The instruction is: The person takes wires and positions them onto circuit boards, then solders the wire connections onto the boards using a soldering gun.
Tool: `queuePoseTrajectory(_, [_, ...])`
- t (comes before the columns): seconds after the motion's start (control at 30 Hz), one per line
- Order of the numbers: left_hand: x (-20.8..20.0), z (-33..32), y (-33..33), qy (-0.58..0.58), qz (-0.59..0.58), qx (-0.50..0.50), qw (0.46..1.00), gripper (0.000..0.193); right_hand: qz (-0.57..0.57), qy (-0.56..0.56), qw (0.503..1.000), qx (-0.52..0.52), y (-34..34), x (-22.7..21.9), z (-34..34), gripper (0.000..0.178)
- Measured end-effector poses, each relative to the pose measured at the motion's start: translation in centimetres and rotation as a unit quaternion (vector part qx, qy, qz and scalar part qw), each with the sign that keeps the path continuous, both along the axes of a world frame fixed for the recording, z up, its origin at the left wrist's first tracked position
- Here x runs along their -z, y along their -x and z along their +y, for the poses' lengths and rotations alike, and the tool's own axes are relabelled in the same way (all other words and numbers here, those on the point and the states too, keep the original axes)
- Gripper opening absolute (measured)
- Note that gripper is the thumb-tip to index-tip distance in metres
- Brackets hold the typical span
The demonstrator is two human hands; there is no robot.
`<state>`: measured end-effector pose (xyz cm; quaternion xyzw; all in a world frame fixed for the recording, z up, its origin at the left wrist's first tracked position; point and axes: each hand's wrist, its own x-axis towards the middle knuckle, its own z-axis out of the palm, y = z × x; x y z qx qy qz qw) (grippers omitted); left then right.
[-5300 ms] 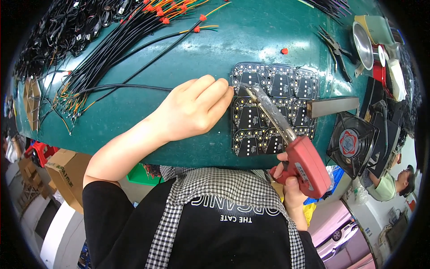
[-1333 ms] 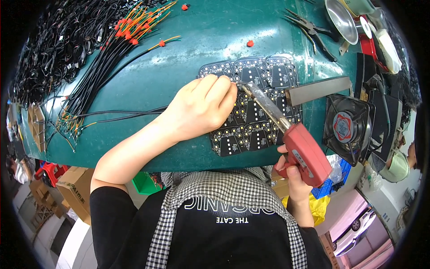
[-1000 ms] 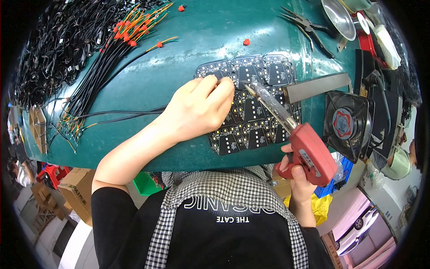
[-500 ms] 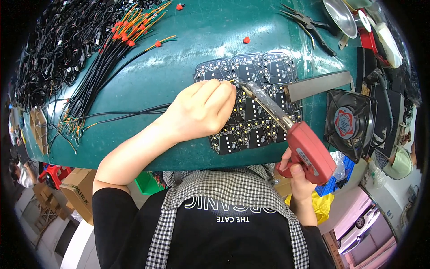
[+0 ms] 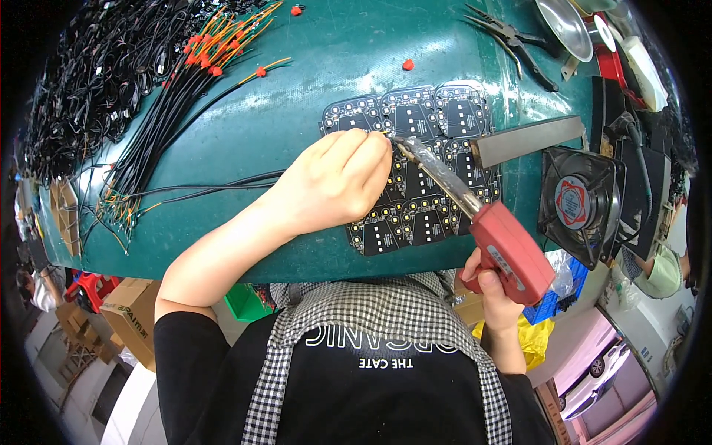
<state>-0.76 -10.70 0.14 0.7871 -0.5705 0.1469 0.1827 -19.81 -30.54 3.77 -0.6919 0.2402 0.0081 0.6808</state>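
My left hand (image 5: 337, 178) is closed over the panel of black circuit boards (image 5: 411, 189), its fingers pinching the end of a black cable (image 5: 215, 185) that trails out to the left. My right hand (image 5: 495, 293) is wrapped round the handle of a red soldering gun (image 5: 512, 252). The gun's long metal shaft slants up and left across the boards, and its tip lies right beside my left fingertips. Those fingers hide most of the cable end, so whether tip and wire touch cannot be made out. Small yellowish LEDs dot the boards.
Bundled black cables (image 5: 167, 111) with orange ends and red caps lie left, before a heap of black wires (image 5: 81, 81). Pliers (image 5: 512, 41) and a metal bowl (image 5: 565, 28) sit far right. A grey metal bar (image 5: 530, 141) and a black fan (image 5: 581, 200) stand right of the boards.
Almost nothing differs. The soldering gun and my right hand have shifted very slightly, with the tip still at my left fingertips.
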Motion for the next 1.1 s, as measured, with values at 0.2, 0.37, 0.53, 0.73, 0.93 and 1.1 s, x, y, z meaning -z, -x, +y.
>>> queuePoseTrajectory(0.2, [-0.2, 0.3, 0.1, -0.006, 0.009, -0.012, 1.0, 0.027, -0.072, -0.087, 0.993, 0.031, -0.8, -0.7, 0.5, 0.054])
queuePoseTrajectory(0.37, [-1.6, 0.6, -0.8, 0.011, 0.088, -0.066, 0.994, 0.03, -0.076, -0.014, 0.996, 0.047, 0.0, -0.6, -0.4, 0.058])
queuePoseTrajectory(0.53, [-1.2, 3.8, -6.0, -0.04, -0.017, -0.31, 0.95, 0.014, -0.086, -0.001, 0.995, 0.047, -0.3, -0.5, -0.7, 0.058])
queuePoseTrajectory(0.73, [-0.3, 3.9, -6.8, 0.022, 0.11, -0.291, 0.95, 0.008, -0.078, 0.012, 0.995, 0.058, -0.3, -1.0, -1.1, 0.057])
queuePoseTrajectory(0.93, [-2.0, -2.7, -1.4, 0.063, 0.073, -0.035, 0.995, 0.018, -0.068, 0.0, 0.996, 0.066, -0.4, -1.1, -1.8, 0.056])
queuePoseTrajectory(1.1, [-0.5, -4.2, -0.6, 0.061, 0.051, 0.009, 0.997, 0.026, -0.067, -0.032, 0.995, 0.066, -0.1, -1.1, -1.6, 0.052])
